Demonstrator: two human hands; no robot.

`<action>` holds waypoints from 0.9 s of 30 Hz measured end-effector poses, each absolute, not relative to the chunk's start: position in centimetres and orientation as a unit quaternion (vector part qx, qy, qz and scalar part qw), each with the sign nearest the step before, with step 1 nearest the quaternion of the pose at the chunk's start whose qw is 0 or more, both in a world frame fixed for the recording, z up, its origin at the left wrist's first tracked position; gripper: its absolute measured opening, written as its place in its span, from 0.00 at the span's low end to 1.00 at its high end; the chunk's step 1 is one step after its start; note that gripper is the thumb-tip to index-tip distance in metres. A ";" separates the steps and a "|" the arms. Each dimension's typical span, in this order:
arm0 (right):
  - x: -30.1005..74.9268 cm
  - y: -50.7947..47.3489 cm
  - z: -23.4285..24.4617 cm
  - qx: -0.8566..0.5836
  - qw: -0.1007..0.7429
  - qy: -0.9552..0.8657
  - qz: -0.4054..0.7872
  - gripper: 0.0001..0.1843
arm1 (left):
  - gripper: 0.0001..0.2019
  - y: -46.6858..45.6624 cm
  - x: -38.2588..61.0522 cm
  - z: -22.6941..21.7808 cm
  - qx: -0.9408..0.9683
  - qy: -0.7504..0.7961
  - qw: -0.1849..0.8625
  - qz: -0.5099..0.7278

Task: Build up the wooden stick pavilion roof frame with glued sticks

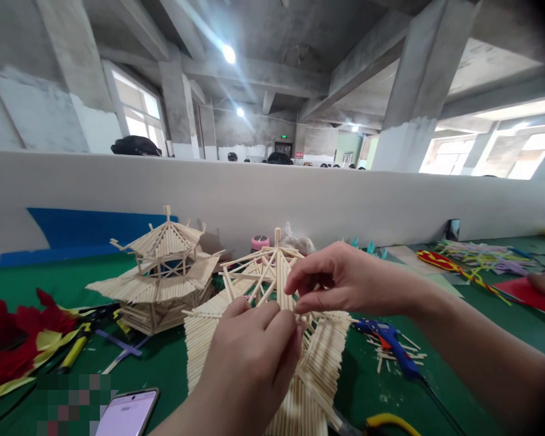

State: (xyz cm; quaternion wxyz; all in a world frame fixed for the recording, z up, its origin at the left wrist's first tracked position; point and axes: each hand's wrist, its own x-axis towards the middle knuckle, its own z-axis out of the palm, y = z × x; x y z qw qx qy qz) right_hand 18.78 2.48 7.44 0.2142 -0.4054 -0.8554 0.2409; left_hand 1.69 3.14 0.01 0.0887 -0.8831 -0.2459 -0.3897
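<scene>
Workroom: a bare concrete ceiling spans the space behind a white partition, which stands along the far side of the green desk.
Stick model: it stands on the desk, front and centre, with both hands at its upper roof; call it the pagoda model.
Left hand: the left hand is bent over the near face, its grip turned away, so I cannot tell whether it clamps a stick.
Right hand: the right hand has thumb and forefinger close together at the roof slats (whether a stick lies between them, I cannot tell).
Roof risk: pressing down too hard could snap a thin rib or spring a joint, since much of the upper frame looks open and unbraced.
Slat risk: a nudge while glue is soft, if any is, could leave a slat crooked.
Glue gun risk: the blue glue gun lies near the right forearm; a careless sweep could catch its cord or a hot nozzle.
Pagoda look: pale, unpainted sticks; close-laid lower roof, gappy ribs above, a short post at the peak.
</scene>
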 end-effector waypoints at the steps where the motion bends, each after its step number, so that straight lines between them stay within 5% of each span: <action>1: 18.8 2.5 7.3 -0.402 0.233 -0.847 0.258 0.10 | 0.10 3.1 1.8 0.0 -0.878 -0.250 0.083 -0.400; 7: 18.9 3.4 6.2 -0.380 0.409 -0.737 0.382 0.07 | 0.10 3.1 1.7 0.7 -0.852 -0.277 0.057 -0.441; 13: 18.7 3.7 5.7 -0.370 0.438 -0.717 0.396 0.06 | 0.09 2.8 2.2 0.7 -0.855 -0.266 0.030 -0.445; 21: 19.8 3.1 6.0 -0.393 0.375 -0.760 0.359 0.08 | 0.08 3.2 1.2 0.6 -0.873 -0.259 0.089 -0.404; 27: 20.4 0.6 7.9 -0.432 0.210 -0.831 0.280 0.06 | 0.10 3.8 -0.1 1.8 -0.928 -0.170 0.178 -0.280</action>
